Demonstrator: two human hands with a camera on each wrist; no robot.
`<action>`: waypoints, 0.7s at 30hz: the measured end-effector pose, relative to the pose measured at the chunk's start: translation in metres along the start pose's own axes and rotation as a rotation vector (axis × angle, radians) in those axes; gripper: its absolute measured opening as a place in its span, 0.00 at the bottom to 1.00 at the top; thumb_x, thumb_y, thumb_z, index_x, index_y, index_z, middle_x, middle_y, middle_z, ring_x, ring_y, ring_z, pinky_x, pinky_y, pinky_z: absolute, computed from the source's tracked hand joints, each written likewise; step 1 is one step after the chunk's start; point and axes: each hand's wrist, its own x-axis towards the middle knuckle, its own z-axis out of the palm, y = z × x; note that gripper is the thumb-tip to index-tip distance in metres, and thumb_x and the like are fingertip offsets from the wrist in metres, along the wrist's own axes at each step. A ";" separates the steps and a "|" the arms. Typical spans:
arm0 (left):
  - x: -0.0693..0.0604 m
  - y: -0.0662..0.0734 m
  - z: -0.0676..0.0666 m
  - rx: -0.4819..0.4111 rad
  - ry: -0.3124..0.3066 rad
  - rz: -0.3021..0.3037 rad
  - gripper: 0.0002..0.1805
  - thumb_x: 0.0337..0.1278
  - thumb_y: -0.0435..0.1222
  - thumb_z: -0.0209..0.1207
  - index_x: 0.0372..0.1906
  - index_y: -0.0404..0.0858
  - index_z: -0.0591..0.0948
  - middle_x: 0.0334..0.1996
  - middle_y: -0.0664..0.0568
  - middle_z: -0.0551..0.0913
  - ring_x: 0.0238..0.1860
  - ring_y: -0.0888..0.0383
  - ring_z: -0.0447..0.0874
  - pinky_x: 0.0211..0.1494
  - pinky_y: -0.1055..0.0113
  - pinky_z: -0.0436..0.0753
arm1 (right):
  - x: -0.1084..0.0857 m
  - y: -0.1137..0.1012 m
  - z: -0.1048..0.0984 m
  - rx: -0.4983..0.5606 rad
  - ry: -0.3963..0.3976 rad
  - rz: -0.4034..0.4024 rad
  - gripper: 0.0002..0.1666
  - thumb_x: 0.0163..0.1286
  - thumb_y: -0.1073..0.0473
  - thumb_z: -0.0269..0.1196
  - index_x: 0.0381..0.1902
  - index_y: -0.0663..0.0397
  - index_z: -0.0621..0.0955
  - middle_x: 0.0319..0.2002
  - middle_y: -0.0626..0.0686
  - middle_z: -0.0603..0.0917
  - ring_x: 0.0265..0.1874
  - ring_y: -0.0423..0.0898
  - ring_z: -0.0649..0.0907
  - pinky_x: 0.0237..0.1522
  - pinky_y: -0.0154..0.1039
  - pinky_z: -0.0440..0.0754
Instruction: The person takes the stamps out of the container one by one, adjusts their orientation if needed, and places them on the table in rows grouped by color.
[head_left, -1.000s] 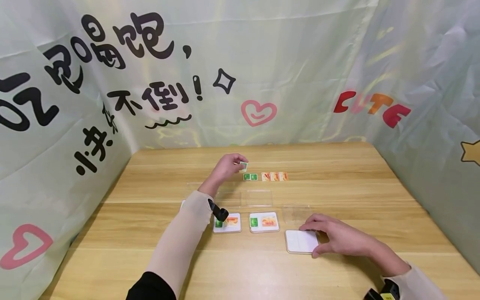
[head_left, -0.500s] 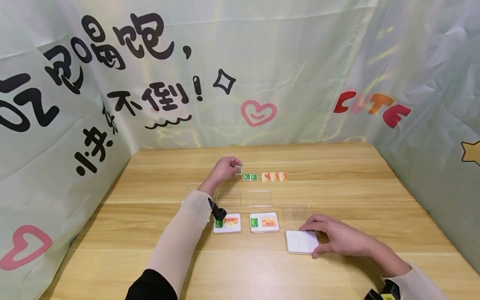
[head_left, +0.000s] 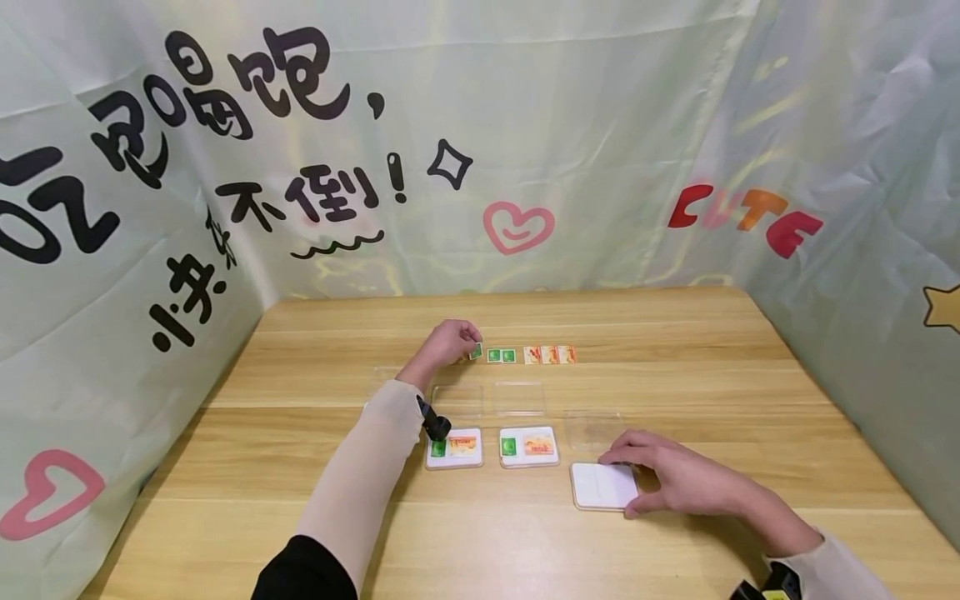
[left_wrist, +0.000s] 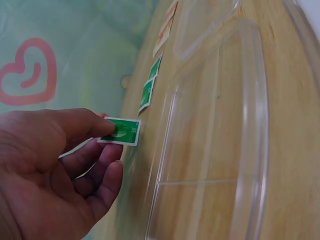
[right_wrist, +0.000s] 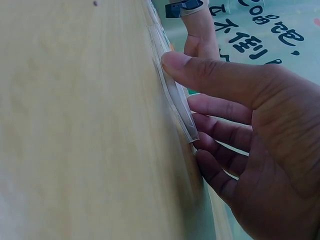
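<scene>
My left hand (head_left: 450,342) pinches a small green card (left_wrist: 122,131) with a white border between thumb and fingers, just left of two green cards (head_left: 501,356) lying side by side. In the left wrist view the held card is near the wooden surface beside a clear lid (left_wrist: 210,135). At the lower right, my right hand (head_left: 678,475) grips the right side of a white rectangular case (head_left: 603,486), thumb at the near edge and fingers at the far edge. That case lies flat on the table.
Three orange cards (head_left: 550,355) lie right of the green pair. Two cases (head_left: 528,457) with a green and an orange card each lie centrally. Clear lids (head_left: 519,398) stand behind them. Printed cloth (head_left: 600,125) hangs behind the table.
My left hand has moved slightly left and down toward the table with the green card, which was above the green pair. My right hand and its case stay in place.
</scene>
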 end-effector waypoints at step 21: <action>0.005 -0.003 0.006 0.185 -0.040 0.091 0.05 0.64 0.27 0.57 0.38 0.36 0.82 0.33 0.50 0.79 0.34 0.56 0.73 0.39 0.66 0.74 | -0.002 -0.002 0.001 0.022 -0.010 0.021 0.30 0.57 0.38 0.70 0.55 0.40 0.79 0.50 0.39 0.75 0.47 0.37 0.75 0.46 0.34 0.76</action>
